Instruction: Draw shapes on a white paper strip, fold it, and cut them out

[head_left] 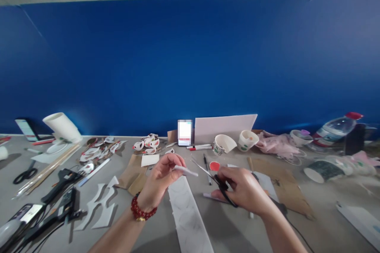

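Note:
My left hand (163, 176), with a red bead bracelet at the wrist, pinches a small white strip (186, 170) above the table. To its right, my right hand (242, 189) is closed round black-handled scissors (221, 185), whose blades stand apart and point up and left toward the strip without touching it. Below and between the hands lies a long white sheet (190, 217) with faint round outlines. A red round piece (214, 166) rests just beyond the scissors, beside a black pen (207, 169).
Glue guns (59, 209) and curved white offcuts (101, 205) lie left. Bird-shaped cutouts (150, 143), a lit phone (184, 132) and paper cups (225, 144) stand or lie along the blue partition (190, 55). Cardboard (285, 185) and a bottle (335, 130) are at right.

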`<state>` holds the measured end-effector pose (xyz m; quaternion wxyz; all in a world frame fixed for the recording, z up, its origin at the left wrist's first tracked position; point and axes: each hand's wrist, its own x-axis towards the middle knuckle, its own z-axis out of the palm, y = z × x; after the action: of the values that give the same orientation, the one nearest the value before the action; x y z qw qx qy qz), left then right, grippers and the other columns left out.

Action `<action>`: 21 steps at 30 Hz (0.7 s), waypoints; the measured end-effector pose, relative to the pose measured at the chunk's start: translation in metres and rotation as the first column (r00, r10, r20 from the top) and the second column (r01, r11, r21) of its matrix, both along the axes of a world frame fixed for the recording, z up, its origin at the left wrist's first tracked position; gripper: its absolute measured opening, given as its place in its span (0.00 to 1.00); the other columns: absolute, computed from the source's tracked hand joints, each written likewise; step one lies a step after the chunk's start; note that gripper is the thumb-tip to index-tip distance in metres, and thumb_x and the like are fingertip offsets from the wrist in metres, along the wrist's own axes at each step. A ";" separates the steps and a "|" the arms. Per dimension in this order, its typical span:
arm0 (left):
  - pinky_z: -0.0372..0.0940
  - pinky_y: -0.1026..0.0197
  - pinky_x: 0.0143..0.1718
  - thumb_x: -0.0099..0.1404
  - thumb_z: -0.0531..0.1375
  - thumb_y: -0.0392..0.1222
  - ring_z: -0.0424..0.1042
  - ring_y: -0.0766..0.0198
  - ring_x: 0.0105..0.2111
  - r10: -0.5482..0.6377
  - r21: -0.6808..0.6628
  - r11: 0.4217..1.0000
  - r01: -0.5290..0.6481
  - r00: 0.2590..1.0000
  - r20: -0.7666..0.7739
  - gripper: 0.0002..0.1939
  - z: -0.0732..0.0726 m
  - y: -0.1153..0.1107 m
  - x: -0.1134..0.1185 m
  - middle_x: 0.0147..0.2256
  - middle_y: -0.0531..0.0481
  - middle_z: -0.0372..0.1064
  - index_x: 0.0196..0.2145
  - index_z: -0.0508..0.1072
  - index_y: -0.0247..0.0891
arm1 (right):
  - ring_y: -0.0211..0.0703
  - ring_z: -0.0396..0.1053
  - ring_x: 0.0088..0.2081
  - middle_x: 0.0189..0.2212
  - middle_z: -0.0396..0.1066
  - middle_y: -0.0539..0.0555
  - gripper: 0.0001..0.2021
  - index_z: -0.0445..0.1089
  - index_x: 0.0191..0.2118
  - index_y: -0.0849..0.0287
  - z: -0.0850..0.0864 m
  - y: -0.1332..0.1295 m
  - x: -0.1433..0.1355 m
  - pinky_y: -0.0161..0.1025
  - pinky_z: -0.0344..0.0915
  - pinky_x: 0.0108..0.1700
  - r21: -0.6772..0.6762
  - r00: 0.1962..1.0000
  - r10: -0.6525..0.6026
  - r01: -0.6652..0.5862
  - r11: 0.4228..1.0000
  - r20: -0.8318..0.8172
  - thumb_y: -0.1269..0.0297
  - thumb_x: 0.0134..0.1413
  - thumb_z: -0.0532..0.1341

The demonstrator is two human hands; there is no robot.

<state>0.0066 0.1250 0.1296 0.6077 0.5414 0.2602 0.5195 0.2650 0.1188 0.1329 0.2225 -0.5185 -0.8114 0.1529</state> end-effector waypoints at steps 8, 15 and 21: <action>0.62 0.53 0.46 0.67 0.58 0.35 0.68 0.55 0.44 0.268 0.395 0.900 -0.185 0.949 -0.167 0.03 -0.007 -0.007 0.001 0.41 0.45 0.68 0.35 0.71 0.41 | 0.35 0.60 0.21 0.26 0.69 0.51 0.20 0.64 0.32 0.59 -0.013 -0.004 -0.029 0.33 0.58 0.23 -0.345 0.698 -0.105 -0.213 0.914 -0.708 0.44 0.49 0.62; 0.60 0.47 0.52 0.61 0.60 0.28 0.68 0.50 0.48 0.482 0.770 0.635 -0.056 0.808 -0.338 0.14 -0.026 -0.015 0.008 0.45 0.44 0.72 0.37 0.77 0.46 | 0.31 0.57 0.18 0.21 0.65 0.46 0.18 0.61 0.28 0.58 -0.022 -0.012 -0.058 0.31 0.56 0.20 -0.408 0.319 -0.324 -0.247 0.879 -0.891 0.54 0.45 0.69; 0.62 0.46 0.50 0.63 0.56 0.31 0.66 0.51 0.49 0.499 0.840 0.542 -0.020 0.812 -0.303 0.14 -0.027 -0.016 0.017 0.50 0.41 0.67 0.44 0.73 0.42 | 0.29 0.55 0.16 0.18 0.59 0.42 0.14 0.63 0.28 0.59 -0.030 -0.007 -0.052 0.29 0.52 0.19 -0.386 0.321 -0.325 -0.149 0.910 -0.890 0.60 0.43 0.69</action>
<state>0.0237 0.1092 0.1025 0.1142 0.8256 0.2272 0.5037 0.2129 0.1114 0.1026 0.5481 -0.4101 -0.4492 0.5742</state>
